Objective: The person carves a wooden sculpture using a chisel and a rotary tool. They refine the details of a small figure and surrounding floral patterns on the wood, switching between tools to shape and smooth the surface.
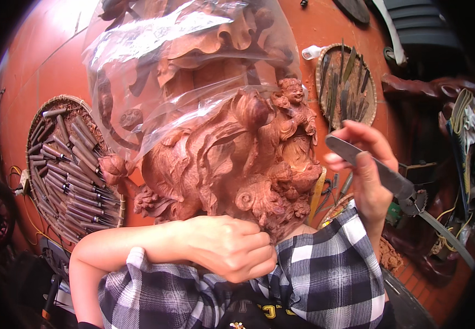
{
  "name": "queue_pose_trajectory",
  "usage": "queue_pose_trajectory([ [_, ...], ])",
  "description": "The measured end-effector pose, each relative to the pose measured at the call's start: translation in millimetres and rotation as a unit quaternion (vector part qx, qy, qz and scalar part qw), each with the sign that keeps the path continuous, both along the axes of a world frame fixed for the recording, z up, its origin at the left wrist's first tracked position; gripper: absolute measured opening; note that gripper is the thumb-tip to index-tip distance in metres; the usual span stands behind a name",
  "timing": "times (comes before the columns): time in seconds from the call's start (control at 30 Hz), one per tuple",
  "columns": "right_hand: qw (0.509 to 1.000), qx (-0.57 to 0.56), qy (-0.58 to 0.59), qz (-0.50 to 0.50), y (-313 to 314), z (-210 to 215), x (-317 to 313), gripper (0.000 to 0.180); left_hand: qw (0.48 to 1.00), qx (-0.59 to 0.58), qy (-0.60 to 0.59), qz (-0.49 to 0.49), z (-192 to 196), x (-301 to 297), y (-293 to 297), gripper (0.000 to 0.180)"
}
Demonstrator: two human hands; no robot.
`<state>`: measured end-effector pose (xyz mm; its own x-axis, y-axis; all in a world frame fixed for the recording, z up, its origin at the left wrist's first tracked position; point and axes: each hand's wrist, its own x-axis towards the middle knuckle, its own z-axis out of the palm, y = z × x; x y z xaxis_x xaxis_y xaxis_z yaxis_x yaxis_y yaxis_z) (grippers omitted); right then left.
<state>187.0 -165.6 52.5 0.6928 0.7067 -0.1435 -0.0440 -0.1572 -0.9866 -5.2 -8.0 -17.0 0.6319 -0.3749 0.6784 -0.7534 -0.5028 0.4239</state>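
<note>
Brown-handled carving tools (75, 183) fill a woven basket (33, 118). Centrally, a reddish wooden sculpture (204, 164) sits partly under clear plastic (199, 27); near its base the left hand (232, 248) has its grip curled together, inside hidden. Rightward, the right hand's (370, 172) grip clamps a flat grey bar (388, 178).

Matt wooden carving (204, 170), glossy plastic sheet (155, 33), cloth shirt (330, 263), smooth tool (390, 178), probably metal
</note>
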Motion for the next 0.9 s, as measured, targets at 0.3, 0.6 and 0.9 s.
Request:
queue_pose_trajectory([
  [0.3,0.922,-0.163,-0.344,0.074,19,-23,-23,0.009,1.000,-0.006,0.000,-0.001,-5,-2,-2,0.014],
  [0.6,0.876,-0.223,-0.421,0.077,33,-31,-23,0.009,0.998,-0.049,-0.028,0.020,-9,0,-10,0.017],
  [0.9,0.885,-0.202,-0.415,0.070,36,-34,-18,0.005,0.998,-0.056,-0.022,0.017,-9,-1,-10,0.017],
])
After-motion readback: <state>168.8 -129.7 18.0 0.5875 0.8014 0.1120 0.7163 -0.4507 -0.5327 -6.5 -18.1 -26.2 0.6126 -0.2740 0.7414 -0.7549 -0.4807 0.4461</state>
